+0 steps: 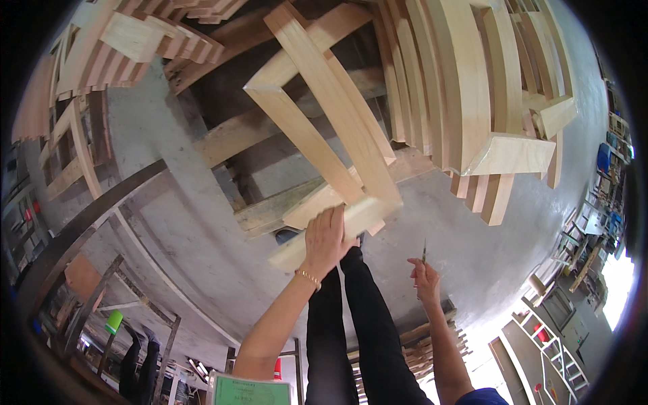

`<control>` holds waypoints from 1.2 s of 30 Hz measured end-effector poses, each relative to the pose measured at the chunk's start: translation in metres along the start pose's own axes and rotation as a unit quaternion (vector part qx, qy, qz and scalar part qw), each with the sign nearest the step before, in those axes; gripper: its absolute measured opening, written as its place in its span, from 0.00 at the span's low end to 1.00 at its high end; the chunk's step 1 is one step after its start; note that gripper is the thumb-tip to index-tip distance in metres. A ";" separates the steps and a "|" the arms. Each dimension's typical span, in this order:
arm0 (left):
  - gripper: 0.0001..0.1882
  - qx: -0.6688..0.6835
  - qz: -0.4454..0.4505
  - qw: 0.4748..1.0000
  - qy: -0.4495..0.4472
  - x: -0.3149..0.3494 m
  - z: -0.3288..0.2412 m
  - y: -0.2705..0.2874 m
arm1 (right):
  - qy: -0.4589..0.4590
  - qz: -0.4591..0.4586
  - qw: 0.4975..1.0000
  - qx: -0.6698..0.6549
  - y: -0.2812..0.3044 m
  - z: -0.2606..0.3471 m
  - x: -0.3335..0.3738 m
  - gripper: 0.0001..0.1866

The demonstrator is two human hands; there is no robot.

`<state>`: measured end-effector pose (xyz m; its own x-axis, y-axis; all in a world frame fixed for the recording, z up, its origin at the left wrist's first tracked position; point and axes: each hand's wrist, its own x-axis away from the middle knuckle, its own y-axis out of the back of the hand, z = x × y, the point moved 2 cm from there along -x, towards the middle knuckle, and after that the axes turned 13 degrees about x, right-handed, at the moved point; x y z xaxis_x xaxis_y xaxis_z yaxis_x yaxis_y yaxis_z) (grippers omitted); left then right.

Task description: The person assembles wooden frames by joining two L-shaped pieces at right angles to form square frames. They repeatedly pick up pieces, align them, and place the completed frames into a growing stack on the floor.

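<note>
My left hand (326,236), a beaded bracelet at its wrist, is closed over the near bar of a pale wooden frame (351,145). The frame is a long, narrow four-sided piece, tilted away from me, its far end resting among other timber. Part of its near bar is hidden under my fingers. Off to the right, apart from the frame, my right hand (425,278) is closed on a slim pointed tool (424,251) that sticks upward. It is too small to tell its exact kind.
Similar frames stand stacked at the right (472,88), and more wooden pieces (128,40) are piled far left. Rough pallet boards (250,135) lie beneath the held frame. A dark metal rail (101,202) runs along the left. A ladder (550,351) is at lower right.
</note>
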<state>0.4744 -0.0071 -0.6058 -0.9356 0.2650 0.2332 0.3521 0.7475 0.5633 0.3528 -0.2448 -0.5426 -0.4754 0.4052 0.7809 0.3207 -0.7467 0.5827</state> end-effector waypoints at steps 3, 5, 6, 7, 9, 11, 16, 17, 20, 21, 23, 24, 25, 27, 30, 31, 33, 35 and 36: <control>0.36 -0.015 0.009 0.999 0.027 -0.027 0.007 -0.020 | -0.011 0.016 1.000 -0.021 -0.007 -0.001 0.000 0.18; 0.38 -0.027 0.005 0.999 0.034 -0.035 0.007 -0.025 | -0.022 0.029 0.999 -0.024 -0.010 -0.004 0.002 0.18; 0.40 -0.012 0.029 0.998 0.057 -0.035 0.007 -0.026 | -0.020 0.032 0.999 -0.024 -0.012 -0.005 0.003 0.18; 0.42 -0.011 -0.005 0.999 0.033 -0.035 0.004 -0.027 | -0.021 0.035 0.999 -0.025 -0.014 -0.007 0.004 0.19; 0.45 -0.009 -0.074 0.997 -0.015 -0.033 -0.003 -0.025 | -0.024 0.043 0.998 -0.030 -0.018 -0.009 0.007 0.19; 0.50 -0.040 -0.031 0.998 0.043 -0.029 -0.005 -0.022 | -0.036 0.051 0.997 -0.037 -0.020 -0.010 0.009 0.19; 0.51 -0.073 0.040 0.984 0.159 -0.008 0.030 -0.004 | -0.021 0.075 0.996 -0.035 -0.025 0.000 0.012 0.19; 0.48 -0.056 0.042 0.986 0.149 -0.009 0.031 -0.004 | -0.021 0.078 0.996 -0.036 -0.025 0.001 0.013 0.18; 0.40 -0.021 0.029 0.991 0.125 -0.013 0.036 -0.007 | -0.020 0.082 0.996 -0.023 -0.026 0.003 0.012 0.17; 0.38 -0.018 0.014 0.992 0.124 -0.012 0.036 -0.008 | -0.021 0.086 0.996 -0.023 -0.026 0.003 0.012 0.18; 0.36 -0.020 -0.010 0.993 0.113 -0.012 0.038 -0.009 | -0.018 0.101 0.994 -0.024 -0.028 0.000 0.013 0.18; 0.36 -0.021 -0.018 0.994 0.104 -0.012 0.038 -0.011 | -0.024 0.098 0.995 -0.024 -0.028 -0.001 0.013 0.18; 0.36 -0.025 -0.025 0.995 0.095 -0.013 0.038 -0.011 | -0.029 0.097 0.995 -0.025 -0.029 -0.004 0.015 0.19; 0.34 -0.035 -0.036 0.994 0.093 -0.013 0.037 -0.010 | -0.029 0.107 0.994 -0.019 -0.031 -0.007 0.016 0.20; 0.32 -0.019 -0.037 0.994 0.098 -0.014 0.041 -0.009 | -0.017 0.122 0.992 0.001 -0.034 -0.008 0.016 0.22; 0.33 -0.022 -0.038 0.994 0.095 -0.014 0.042 -0.009 | -0.014 0.124 0.992 0.007 -0.036 -0.007 0.016 0.22; 0.34 -0.029 -0.041 0.995 0.089 -0.015 0.041 -0.009 | -0.014 0.128 0.992 0.004 -0.037 -0.006 0.017 0.22; 0.37 -0.042 -0.005 0.994 0.101 -0.018 0.039 -0.010 | -0.019 0.129 0.991 -0.017 -0.037 -0.006 0.019 0.20; 0.38 -0.046 0.005 0.993 0.108 -0.019 0.038 -0.009 | -0.013 0.128 0.992 -0.017 -0.037 -0.005 0.018 0.20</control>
<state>0.4885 0.0041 -0.6452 -0.9082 0.1291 0.3980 0.3723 0.6835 0.6279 0.3280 -0.2124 -0.5514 -0.3602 0.2142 0.9080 0.4002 -0.8437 0.3578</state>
